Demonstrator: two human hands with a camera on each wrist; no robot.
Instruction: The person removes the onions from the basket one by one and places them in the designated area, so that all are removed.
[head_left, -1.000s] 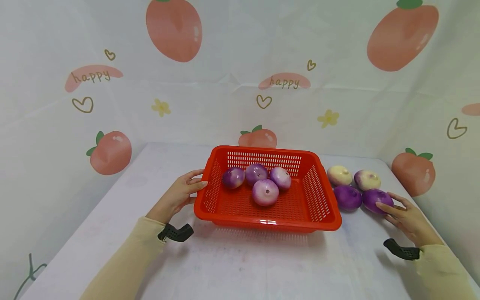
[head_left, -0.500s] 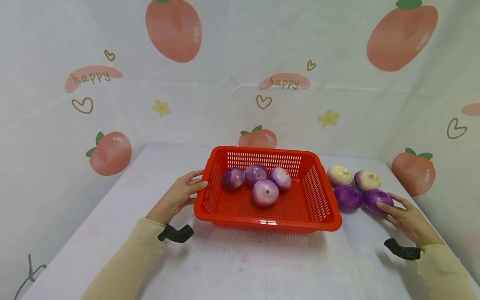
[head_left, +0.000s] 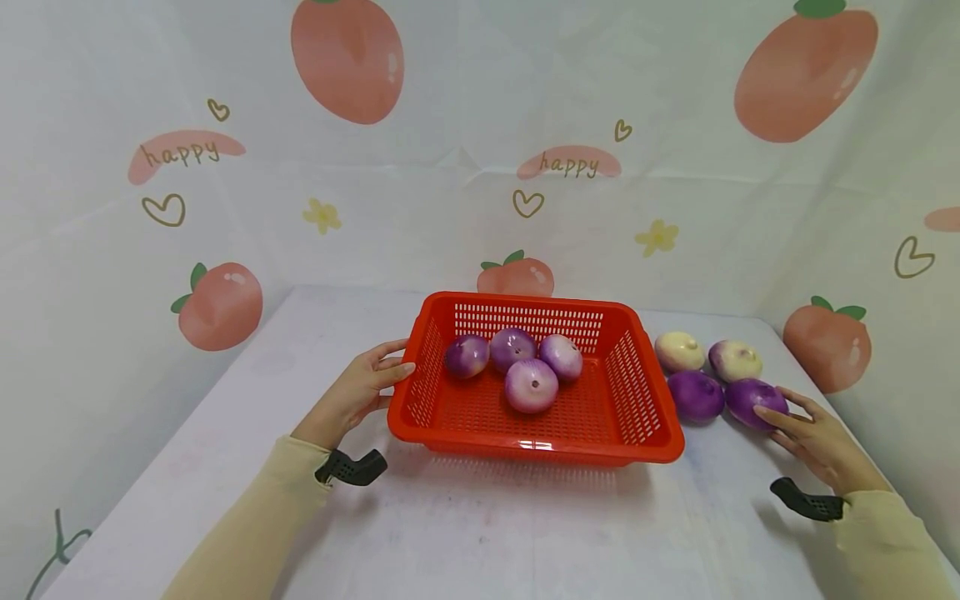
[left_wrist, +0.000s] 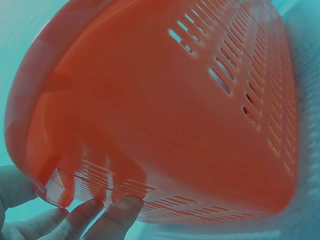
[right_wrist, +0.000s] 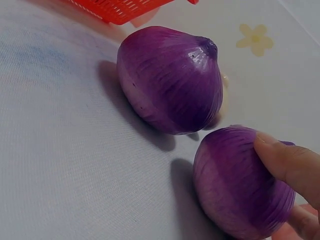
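A red slotted basket (head_left: 540,450) stands mid-table with several purple-and-white onions (head_left: 531,385) inside. My left hand (head_left: 392,360) rests against its left wall, straight fingertips (left_wrist: 120,210) touching the plastic under the rim of the basket (left_wrist: 165,115). To the right of the basket, my right hand (head_left: 776,402) holds the right end of a purple onion (head_left: 750,400) that lies on the table. A digit presses this onion (right_wrist: 240,185) from above and another lies beneath it. A second purple onion (head_left: 695,393) (right_wrist: 172,80) lies just left of it.
Two paler onions (head_left: 678,350) (head_left: 735,359) lie behind the purple pair. The white table (head_left: 480,533) is backed by a printed cloth wall (head_left: 480,167), close on the right. A corner of the basket (right_wrist: 120,7) shows in the right wrist view.
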